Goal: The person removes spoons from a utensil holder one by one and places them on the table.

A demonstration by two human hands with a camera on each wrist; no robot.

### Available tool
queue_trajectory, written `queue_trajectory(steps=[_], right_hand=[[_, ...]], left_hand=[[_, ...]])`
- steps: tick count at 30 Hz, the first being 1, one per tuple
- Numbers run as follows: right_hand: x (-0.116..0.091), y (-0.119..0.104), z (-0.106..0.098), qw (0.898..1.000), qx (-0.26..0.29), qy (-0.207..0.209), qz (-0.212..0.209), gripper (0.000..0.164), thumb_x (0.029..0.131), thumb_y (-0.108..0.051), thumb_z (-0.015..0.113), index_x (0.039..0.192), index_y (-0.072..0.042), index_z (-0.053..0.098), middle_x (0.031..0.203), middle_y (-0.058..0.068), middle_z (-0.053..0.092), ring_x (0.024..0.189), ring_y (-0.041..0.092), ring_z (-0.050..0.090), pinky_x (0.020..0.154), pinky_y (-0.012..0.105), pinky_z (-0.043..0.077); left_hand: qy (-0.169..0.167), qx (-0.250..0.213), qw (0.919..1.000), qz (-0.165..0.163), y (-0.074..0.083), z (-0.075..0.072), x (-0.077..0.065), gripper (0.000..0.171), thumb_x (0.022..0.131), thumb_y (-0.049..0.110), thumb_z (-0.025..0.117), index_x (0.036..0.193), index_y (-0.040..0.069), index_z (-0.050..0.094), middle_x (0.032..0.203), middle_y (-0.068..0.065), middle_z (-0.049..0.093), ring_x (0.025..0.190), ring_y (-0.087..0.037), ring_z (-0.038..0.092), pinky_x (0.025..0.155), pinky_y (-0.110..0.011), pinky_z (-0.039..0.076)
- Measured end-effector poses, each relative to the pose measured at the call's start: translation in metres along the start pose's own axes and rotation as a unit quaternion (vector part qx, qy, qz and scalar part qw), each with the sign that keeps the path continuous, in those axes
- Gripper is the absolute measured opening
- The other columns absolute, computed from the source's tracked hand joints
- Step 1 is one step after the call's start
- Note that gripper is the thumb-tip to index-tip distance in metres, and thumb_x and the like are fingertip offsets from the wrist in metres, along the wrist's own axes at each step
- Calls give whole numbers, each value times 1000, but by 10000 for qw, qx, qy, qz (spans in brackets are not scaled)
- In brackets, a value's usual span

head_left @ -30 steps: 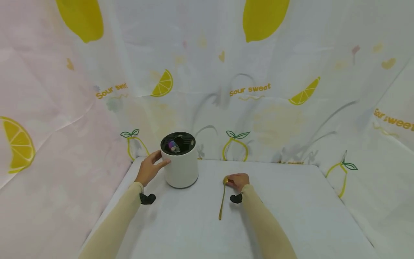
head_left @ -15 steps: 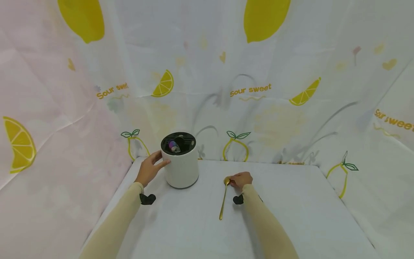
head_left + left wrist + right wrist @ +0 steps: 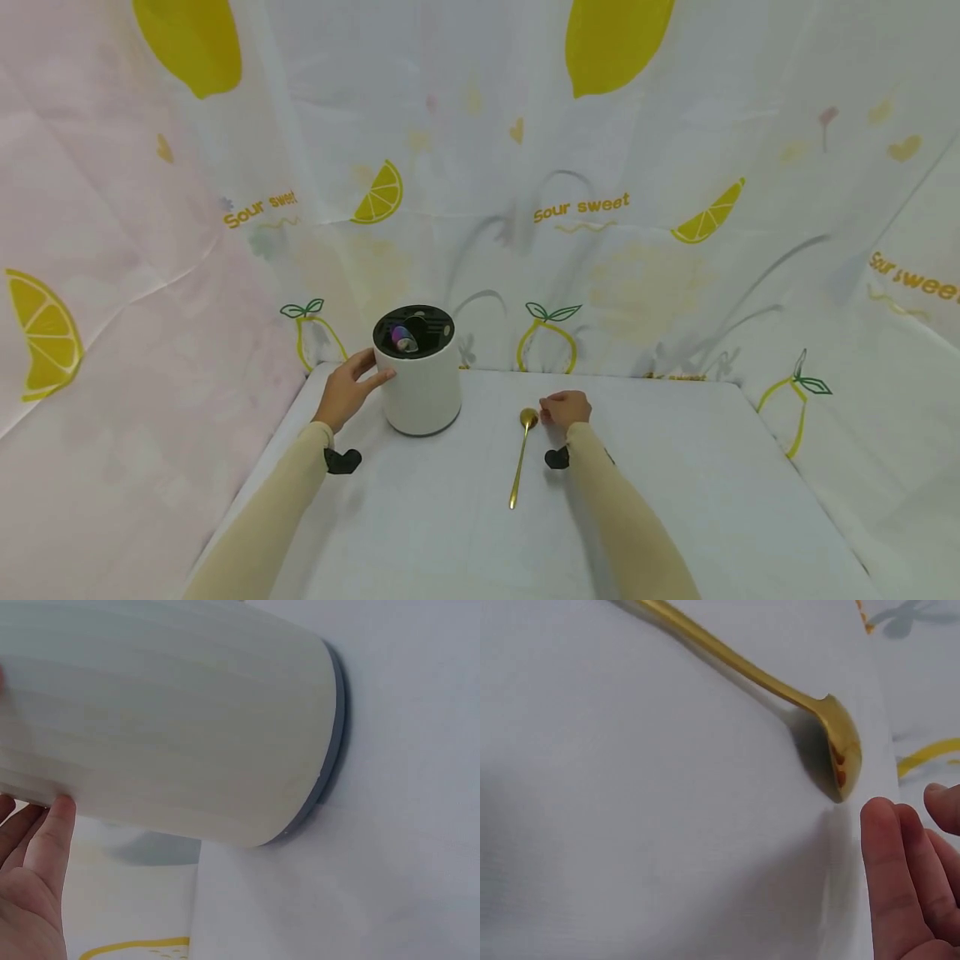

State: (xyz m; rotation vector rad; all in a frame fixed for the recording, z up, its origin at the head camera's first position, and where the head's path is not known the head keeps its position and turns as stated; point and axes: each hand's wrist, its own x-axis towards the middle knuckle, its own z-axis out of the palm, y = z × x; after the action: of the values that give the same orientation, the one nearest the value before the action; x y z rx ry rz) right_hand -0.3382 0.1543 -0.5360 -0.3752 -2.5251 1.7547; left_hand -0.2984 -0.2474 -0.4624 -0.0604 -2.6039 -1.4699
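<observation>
A white cylindrical container (image 3: 422,392) with a glossy black top (image 3: 435,332) stands upright on the white table. Something purple and pale shows in the opening of that top. My left hand (image 3: 345,392) holds the container's left side, thumb towards me and fingers farther back; the left wrist view shows fingers (image 3: 49,851) against its wall. A gold spoon (image 3: 519,458) lies on the table, handle towards me. Just right of its bowl (image 3: 844,750), apart from it, is my right hand (image 3: 566,408), holding nothing. In the right wrist view its fingers (image 3: 892,877) are nearly straight.
A white cloth (image 3: 480,258) printed with lemons rises behind the table's far edge and along both sides. The white tabletop (image 3: 675,467) extends to the right of my right arm. Black bands with dark tabs (image 3: 342,461) are on both wrists.
My right hand has let go of the spoon's bowl and moved slightly right and away from it. The spoon stays lying on the table. My left hand and the container have not moved.
</observation>
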Motion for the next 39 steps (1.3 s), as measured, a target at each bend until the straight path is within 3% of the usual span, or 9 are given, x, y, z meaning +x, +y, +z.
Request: queue_trajectory(steps=[8, 16, 23, 30, 39], right_hand=[[2, -31, 1, 9979, 590, -120, -238, 16, 87, -6, 72, 97, 7, 71, 83, 16, 72, 66, 16, 70, 66, 30, 61], [-4, -63, 7, 9924, 934, -236, -761, 20, 87, -5, 71, 102, 9, 70, 92, 21, 71, 73, 22, 72, 77, 41, 60], [-9, -93, 19, 9805, 1200, -697, -1390, 22, 87, -4, 72, 105, 8, 70, 92, 18, 71, 79, 25, 72, 73, 30, 60], [-14, -128, 35, 9669, 1294, -1031, -1941, 19, 88, -7, 72, 104, 4, 71, 93, 16, 72, 85, 29, 71, 74, 32, 60], [-21, -168, 51, 9535, 1032, -1273, -2529, 18, 89, -10, 72, 105, -1, 72, 94, 11, 73, 82, 19, 72, 76, 30, 60]], left_hand=[[-21, 29, 10000, -30, 1, 0, 0, 93, 79, 67, 67, 151, 17, 37, 150, -8, 43, 140, -30, 35, 110, -57, 33], [-67, 35, 9999, -77, -2, 1, -1, 96, 77, 69, 66, 152, 18, 35, 151, -8, 41, 141, -30, 34, 110, -58, 32], [-70, 7, 9999, -131, -3, 1, -1, 96, 77, 69, 66, 152, 18, 35, 151, -8, 41, 141, -30, 34, 110, -58, 32], [-38, -20, 9999, -104, -1, 1, -1, 95, 78, 69, 66, 152, 18, 35, 151, -8, 41, 141, -30, 33, 111, -58, 31], [-21, -32, 10000, -73, 2, 2, -1, 93, 79, 66, 67, 151, 17, 36, 151, -8, 42, 141, -30, 34, 111, -56, 32]])
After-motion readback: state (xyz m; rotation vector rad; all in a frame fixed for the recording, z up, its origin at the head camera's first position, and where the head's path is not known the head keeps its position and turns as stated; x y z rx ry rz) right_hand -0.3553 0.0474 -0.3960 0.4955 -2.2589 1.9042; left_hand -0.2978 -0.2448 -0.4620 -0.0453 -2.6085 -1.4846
